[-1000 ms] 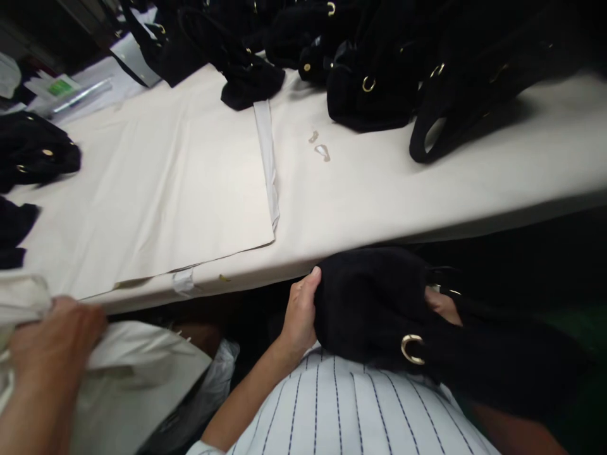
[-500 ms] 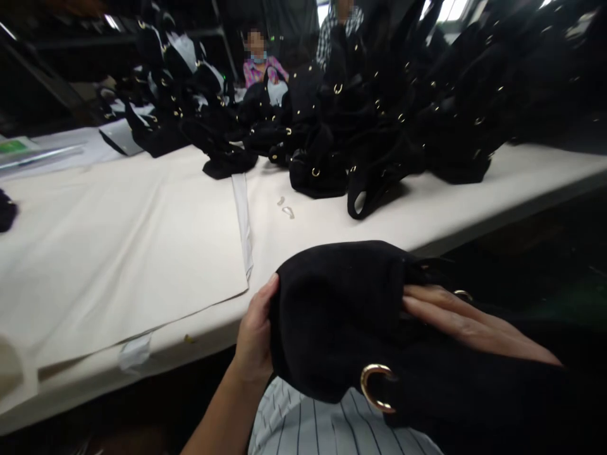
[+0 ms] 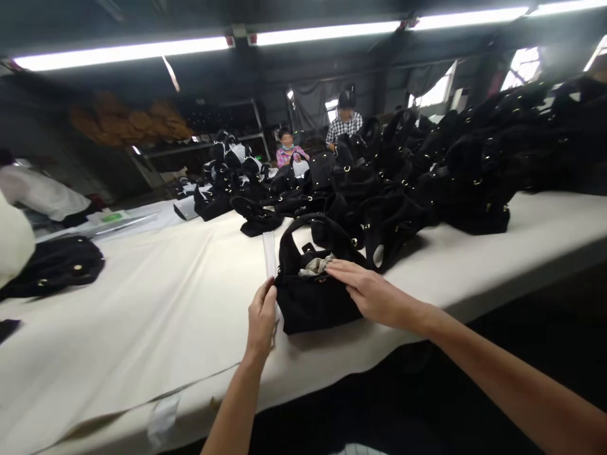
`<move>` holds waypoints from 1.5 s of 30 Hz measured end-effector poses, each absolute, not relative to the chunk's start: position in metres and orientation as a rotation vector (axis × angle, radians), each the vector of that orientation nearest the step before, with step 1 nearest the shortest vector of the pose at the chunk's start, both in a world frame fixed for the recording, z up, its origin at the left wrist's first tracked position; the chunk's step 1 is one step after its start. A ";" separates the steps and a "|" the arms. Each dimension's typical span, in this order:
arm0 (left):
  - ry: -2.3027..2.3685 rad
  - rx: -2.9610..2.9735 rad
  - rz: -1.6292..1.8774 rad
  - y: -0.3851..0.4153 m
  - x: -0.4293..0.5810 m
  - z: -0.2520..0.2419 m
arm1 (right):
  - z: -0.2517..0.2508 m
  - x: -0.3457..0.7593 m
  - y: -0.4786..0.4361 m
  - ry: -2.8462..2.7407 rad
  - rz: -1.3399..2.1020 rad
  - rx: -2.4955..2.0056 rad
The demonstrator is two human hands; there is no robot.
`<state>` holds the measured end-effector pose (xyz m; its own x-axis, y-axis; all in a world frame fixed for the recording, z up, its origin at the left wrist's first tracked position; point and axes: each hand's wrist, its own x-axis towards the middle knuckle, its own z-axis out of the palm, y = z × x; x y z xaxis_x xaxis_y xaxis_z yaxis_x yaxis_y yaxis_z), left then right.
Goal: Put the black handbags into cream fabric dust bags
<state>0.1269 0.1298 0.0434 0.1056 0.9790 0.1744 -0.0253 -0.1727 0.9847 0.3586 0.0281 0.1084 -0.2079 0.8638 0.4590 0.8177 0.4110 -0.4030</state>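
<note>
A: Obs. — left hand (image 3: 262,319) grips the near-left side of the black handbag (image 3: 315,291), fingers closed on it. Right hand (image 3: 367,291) lies flat, fingers loose, on its rim. Bag stands upright on the bench (image 3: 142,328), near the front edge.

B: Risk?

A: Likely tipping toward that edge: the right hand only rests. Open room lies left; the bag pile (image 3: 427,177) crowds behind and right. Seated people (image 3: 344,123) beyond.
</note>
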 end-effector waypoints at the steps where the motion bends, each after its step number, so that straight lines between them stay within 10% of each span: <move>1: 1.012 1.436 1.241 0.129 0.124 0.050 | 0.103 0.355 0.028 -2.034 0.024 -1.415; 10: 0.965 1.898 0.886 0.146 0.161 0.099 | 0.123 0.354 0.031 -2.136 0.042 -1.433; 26: 1.125 1.419 1.676 0.113 0.157 0.039 | 0.131 0.345 0.086 -2.750 0.350 -1.849; 45: 1.067 1.710 1.679 0.158 0.192 0.089 | 0.133 0.381 0.057 -2.227 0.581 -1.534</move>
<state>0.1920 0.1579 0.0889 -0.0747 0.8127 0.5778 0.1783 -0.5592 0.8096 0.3809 0.0569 0.1326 -0.3366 0.9390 0.0705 0.7849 0.3211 -0.5299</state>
